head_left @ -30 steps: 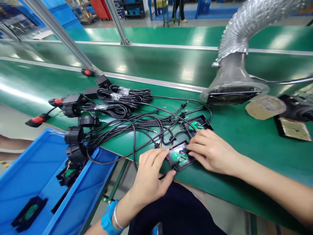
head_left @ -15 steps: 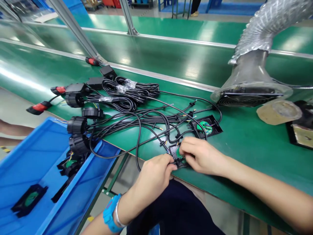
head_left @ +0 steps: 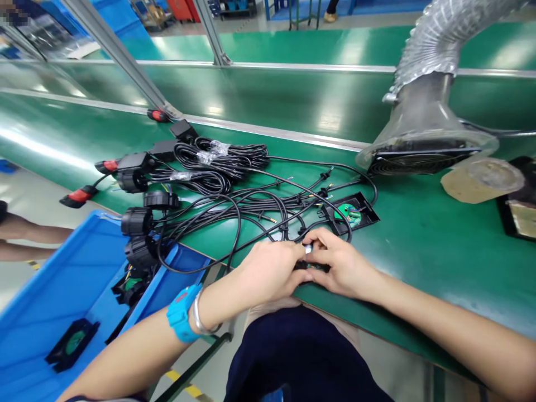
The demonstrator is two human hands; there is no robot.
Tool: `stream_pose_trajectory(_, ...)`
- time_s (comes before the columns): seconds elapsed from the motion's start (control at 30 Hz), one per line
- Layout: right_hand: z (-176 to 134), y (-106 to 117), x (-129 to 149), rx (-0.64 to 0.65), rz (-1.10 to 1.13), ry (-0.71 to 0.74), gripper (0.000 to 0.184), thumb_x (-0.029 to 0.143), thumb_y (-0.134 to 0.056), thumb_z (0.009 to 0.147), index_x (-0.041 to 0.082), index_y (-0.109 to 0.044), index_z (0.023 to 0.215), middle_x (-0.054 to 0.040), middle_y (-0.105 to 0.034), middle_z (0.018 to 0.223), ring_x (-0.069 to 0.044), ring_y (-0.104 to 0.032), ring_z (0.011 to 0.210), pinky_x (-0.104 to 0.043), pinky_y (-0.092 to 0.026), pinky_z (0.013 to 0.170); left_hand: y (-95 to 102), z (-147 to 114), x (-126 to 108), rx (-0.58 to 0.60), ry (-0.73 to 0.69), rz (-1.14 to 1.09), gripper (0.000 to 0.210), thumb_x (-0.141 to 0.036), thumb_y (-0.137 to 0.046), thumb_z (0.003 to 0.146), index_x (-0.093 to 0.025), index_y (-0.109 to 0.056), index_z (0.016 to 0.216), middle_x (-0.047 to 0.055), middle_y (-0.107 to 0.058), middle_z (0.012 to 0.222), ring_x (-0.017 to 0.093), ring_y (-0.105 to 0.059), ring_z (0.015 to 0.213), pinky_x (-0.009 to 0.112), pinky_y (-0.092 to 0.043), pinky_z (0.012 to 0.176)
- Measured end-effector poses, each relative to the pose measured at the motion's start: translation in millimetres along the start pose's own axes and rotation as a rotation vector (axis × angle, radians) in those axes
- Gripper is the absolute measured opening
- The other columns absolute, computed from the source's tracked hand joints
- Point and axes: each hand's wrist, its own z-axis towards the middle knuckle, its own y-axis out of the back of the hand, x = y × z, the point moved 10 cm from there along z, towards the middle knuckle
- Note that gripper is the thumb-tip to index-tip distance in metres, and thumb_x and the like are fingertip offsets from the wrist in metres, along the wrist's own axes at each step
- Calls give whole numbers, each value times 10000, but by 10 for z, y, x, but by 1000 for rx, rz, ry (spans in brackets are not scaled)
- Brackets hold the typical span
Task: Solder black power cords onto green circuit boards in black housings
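My left hand [head_left: 274,268] is closed on the left side of a small black plastic housing [head_left: 300,266], which is mostly hidden by my fingers. My right hand [head_left: 341,261] is closed over the right side of the same housing, thumb and fingers near my left fingertips. A bit of green circuit board shows between the hands. Just beyond lies a second open black housing [head_left: 368,215] with a green round circuit board [head_left: 348,214] and thin wires inside. Black cables [head_left: 251,209] with bare coloured wire ends run up to the hands from the left.
Coiled black cables [head_left: 247,156] lie behind on the green bench [head_left: 419,251]. Black round caps [head_left: 137,221] sit at the blue bin [head_left: 25,318], which holds more housings. A fume hood [head_left: 427,125] and a yellowish tub [head_left: 481,181] stand at right. Someone's legs [head_left: 37,234] show at left.
My left hand has moved up and right over the housing, covering more of it. My right hand has shifted slightly, its fingers now meeting the left ones. The view has shifted a little.
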Motion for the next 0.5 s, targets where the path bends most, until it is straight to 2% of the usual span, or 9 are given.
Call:
stream_pose_trajectory(0.13, -17, -27, 52, -34, -15, 42, 168, 217, -624, 828, 132, -633, 684, -96, -530, 1039, -121, -494, 757, -267, -459, 663, -29, 75, 24, 82, 13, -2, 285, -465, -578, 845, -187, -622, 892, 41, -686, 763, 232, -670, 694, 305, -482, 609)
stream_pose_trajectory(0.33, -71, -50, 107, -58, -140, 103, 127, 166, -512, 864, 144, -606, 782, -112, -516, 1040, -149, -539, 800, -278, -496, 660, -126, 101, 31, 204, 19, -22, 306, -495, -511, 853, -223, -637, 917, 38, -699, 775, 248, -686, 758, 285, -474, 599)
stream_pose_trajectory(0.4, -86, -80, 95, -76, -161, 145, 129, 159, -477, 871, 143, -600, 837, -124, -504, 1046, -160, -546, 832, -277, -510, 665, -139, 105, 76, 217, 32, -38, 313, -495, -470, 861, -237, -632, 935, 28, -700, 786, 246, -683, 768, 284, -468, 594)
stream_pose_trajectory(0.5, -88, -121, 62, -81, -182, 159, 136, 166, -464, 873, 148, -588, 820, -132, -490, 1057, -162, -549, 829, -277, -520, 662, -135, 106, 121, 210, 39, -56, 287, -456, -450, 859, -235, -631, 892, 20, -698, 786, 241, -680, 770, 275, -450, 584)
